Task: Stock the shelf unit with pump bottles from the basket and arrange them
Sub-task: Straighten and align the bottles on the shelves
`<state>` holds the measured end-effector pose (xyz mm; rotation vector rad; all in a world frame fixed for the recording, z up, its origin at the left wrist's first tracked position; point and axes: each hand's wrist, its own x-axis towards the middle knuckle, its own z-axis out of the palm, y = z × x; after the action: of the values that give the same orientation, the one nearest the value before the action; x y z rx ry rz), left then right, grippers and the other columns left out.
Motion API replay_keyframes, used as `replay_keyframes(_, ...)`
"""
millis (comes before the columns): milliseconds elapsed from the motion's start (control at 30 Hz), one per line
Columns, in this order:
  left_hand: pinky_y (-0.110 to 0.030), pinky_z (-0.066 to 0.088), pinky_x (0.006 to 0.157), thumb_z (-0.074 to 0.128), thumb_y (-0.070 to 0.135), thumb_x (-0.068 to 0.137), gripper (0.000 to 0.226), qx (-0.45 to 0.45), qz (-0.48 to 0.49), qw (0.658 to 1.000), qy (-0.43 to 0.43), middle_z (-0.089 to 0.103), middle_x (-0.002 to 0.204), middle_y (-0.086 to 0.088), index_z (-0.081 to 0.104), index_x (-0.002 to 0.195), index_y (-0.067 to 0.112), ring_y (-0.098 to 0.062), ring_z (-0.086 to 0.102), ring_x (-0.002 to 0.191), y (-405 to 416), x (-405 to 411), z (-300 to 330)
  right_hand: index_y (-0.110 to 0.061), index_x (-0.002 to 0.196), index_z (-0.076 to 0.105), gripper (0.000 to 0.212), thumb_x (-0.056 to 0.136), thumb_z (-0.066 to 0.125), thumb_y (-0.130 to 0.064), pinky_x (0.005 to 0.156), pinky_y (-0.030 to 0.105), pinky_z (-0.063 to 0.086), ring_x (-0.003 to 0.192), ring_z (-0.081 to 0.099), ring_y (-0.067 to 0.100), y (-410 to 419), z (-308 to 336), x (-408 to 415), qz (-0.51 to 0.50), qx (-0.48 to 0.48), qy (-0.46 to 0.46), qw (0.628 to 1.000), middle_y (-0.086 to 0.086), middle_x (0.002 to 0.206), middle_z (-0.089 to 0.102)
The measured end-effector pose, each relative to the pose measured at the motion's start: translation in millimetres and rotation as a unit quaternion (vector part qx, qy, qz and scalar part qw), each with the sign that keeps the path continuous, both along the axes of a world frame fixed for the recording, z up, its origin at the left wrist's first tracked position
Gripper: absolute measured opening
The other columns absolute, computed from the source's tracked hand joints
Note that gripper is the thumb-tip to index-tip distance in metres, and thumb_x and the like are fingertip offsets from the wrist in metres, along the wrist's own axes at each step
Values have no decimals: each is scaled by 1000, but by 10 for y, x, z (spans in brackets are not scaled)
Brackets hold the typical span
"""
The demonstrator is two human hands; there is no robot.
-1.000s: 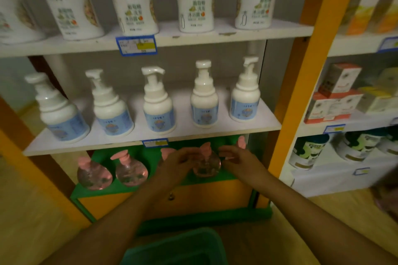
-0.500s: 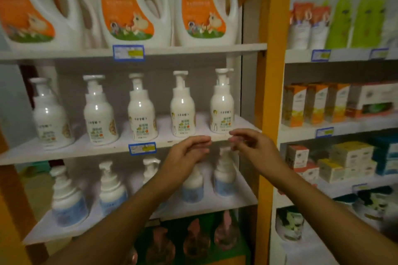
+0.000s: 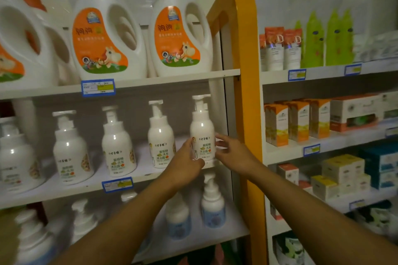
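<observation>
A: Where's the pump bottle [image 3: 202,133] sitting?

B: Upright at the right end of the middle shelf [image 3: 137,175], long axis vertical, directly between both hands. The left hand [image 3: 187,162] touches its lower left side, fingers fairly straight; the right hand [image 3: 231,151] has its fingers spread against the right side. Neither plainly wraps it.

A: Which hand is nearer?

B: Both are at it, so either could turn or nudge it.

A: Anything crowding it?

B: A neighbouring bottle [image 3: 161,135] stands just beyond the left hand, and the orange upright [image 3: 247,92] rises close behind the right hand, so I'd judge there's little room sideways.
</observation>
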<state>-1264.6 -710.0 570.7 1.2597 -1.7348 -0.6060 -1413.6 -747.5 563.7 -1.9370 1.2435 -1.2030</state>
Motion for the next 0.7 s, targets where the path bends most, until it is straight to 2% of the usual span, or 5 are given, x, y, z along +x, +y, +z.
replay_keyframes(167,-45,43,105,51,2,84,58,16,-9,1000,-21,49,130,12,38,124,42,-15,46,128,-53,80,-7,-25,138,38,58,87,62,-15,96,37,48,125,52,21,-65,-43,-5,-13,-7,7,1000,1,139,51)
replay_keyframes(367,-47,44,104,54,6,86,61,29,-13,999,-4,46,141,10,36,136,37,-17,45,130,-115,135,-27,-25,138,38,59,86,61,-12,95,37,48,125,52,23,-73,-55,3,-7,-15,10,1000,2,140,51)
replay_keyframes(467,-36,42,105,53,4,87,63,17,-18,1000,0,45,136,12,33,137,36,-10,47,124,-63,110,-94,-26,141,34,59,89,58,-12,94,32,47,126,51,22,-11,-56,-17,2,-21,2,1000,1,142,47)
replay_keyframes(533,-24,42,96,50,3,90,60,-21,8,999,25,43,129,14,31,140,28,-6,46,118,34,87,-149,-27,143,30,61,90,56,-13,91,27,45,126,49,20,61,-81,-51,-2,-40,-27,999,-1,144,45)
replay_keyframes(700,-10,49,79,51,1,90,35,-66,55,989,117,61,114,3,52,119,20,-7,61,99,206,190,-509,-29,131,48,45,90,55,-11,86,20,48,107,54,6,251,-332,-147,-24,-92,-101,990,-7,130,50)
